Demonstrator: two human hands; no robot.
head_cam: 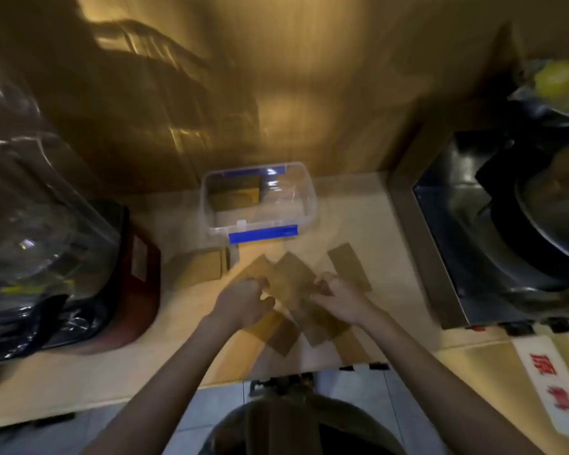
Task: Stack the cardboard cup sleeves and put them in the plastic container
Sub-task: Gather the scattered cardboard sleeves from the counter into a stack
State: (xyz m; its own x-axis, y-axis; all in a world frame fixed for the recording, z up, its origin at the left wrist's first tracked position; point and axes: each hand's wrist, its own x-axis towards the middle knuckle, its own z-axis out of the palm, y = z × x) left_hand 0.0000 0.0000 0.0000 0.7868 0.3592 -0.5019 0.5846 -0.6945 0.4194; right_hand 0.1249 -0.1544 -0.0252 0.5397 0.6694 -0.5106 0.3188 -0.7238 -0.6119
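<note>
Several flat brown cardboard cup sleeves lie scattered on the pale counter in front of me. My left hand and my right hand both grip one sleeve held between them above the pile. One separate sleeve lies to the right. A neat stack of sleeves sits to the left. Behind them stands the clear plastic container with blue clips, open, with some sleeves inside at its left end. The picture is blurred.
A clear-lidded appliance on a dark red base fills the left. A steel sink with a black pan is on the right. A wooden wall rises behind the container. The counter edge is near my body.
</note>
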